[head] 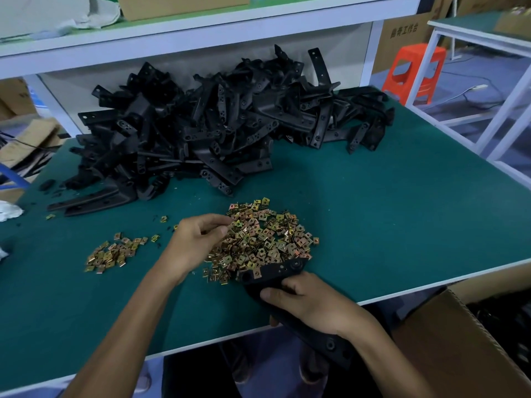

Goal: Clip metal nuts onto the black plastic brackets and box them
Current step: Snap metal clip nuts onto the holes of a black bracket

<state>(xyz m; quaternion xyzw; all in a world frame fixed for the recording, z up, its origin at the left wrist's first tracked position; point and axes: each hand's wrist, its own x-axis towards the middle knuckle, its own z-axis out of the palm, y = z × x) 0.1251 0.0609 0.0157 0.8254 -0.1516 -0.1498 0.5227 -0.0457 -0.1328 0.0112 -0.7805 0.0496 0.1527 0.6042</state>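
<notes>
Here, at a workbench covered in a dark green mat, a person's right hand grasps a long black plastic bracket around its middle, fingers and thumb curled round it. The bracket's far end rests against the near edge of a large pile of brass-coloured square metal nuts, while its near end juts out past the bench's front edge. The left hand sits at the left side of that same pile, fingers curled and thumb drawn toward the forefinger among the nuts. Whether a nut is pinched between them cannot be told from this angle.

A smaller scatter of metal nuts lies apart on the mat, to the left of the left forearm, with a few strays beyond it. Behind the nuts, a sprawling heap of black plastic brackets covers the back of the bench, reaching under a white shelf that carries a brown cardboard carton.

At lower right, beside and below the bench's front corner, stands an open brown cardboard box; its inside is dark and its contents cannot be made out. A crumpled white rag lies at the bench's left edge, and an orange plastic stool stands on the floor beyond the bench at right.
</notes>
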